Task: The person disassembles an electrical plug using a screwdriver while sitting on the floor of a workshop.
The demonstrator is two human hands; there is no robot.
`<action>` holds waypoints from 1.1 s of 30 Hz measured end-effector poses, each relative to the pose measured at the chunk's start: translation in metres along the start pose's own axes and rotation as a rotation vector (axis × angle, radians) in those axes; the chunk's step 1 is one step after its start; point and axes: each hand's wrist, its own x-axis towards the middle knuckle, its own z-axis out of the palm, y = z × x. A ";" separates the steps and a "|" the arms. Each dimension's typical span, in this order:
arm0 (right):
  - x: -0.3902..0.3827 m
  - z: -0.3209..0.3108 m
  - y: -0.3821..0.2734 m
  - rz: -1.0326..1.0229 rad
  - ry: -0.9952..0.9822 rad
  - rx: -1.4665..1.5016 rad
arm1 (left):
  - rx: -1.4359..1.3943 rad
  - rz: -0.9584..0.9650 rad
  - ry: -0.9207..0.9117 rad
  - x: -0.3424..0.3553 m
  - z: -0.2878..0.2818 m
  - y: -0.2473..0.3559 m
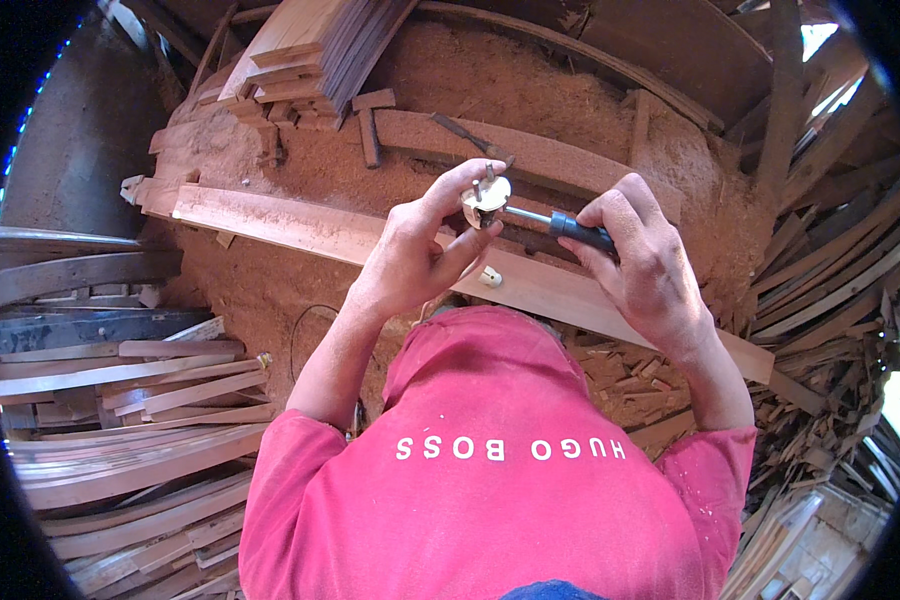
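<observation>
Between the thumb and fingers of my left hand (410, 240) is a round white electrical plug (484, 204) with metal pins sticking up. Its lower side looks dark and open. My right hand (645, 265) is wrapped around the dark handle of a screwdriver (576, 228). The screwdriver's metal shaft points left, and its tip reaches the side of the plug. Just below the hands, a small white piece (490, 277), perhaps a plug cover, shows over a long plank. A thin pale cord runs down near my left wrist; its end is hidden.
A long pale plank (280, 224) crosses beneath my hands over sawdust. A hammer-shaped wooden piece (372, 125) and a dark-handled tool (460, 130) lie beyond. Stacked boards (310, 60) stand at the far left; timber strips (130, 390) pile up on the left, with more wood on the right.
</observation>
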 end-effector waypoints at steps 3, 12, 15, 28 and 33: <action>-0.002 -0.004 0.002 0.043 -0.079 -0.020 | 0.019 -0.059 -0.041 0.002 -0.001 0.004; -0.004 0.002 0.009 0.083 -0.125 -0.034 | 0.049 -0.087 -0.067 0.000 0.003 -0.004; -0.006 -0.002 0.001 0.029 -0.065 -0.134 | -0.002 -0.107 -0.023 0.001 0.004 -0.007; -0.006 0.008 -0.006 -0.087 -0.006 -0.177 | -0.002 -0.045 0.004 0.002 0.001 -0.014; -0.005 0.011 -0.006 -0.121 0.003 -0.199 | -0.011 -0.082 -0.008 -0.001 -0.001 -0.014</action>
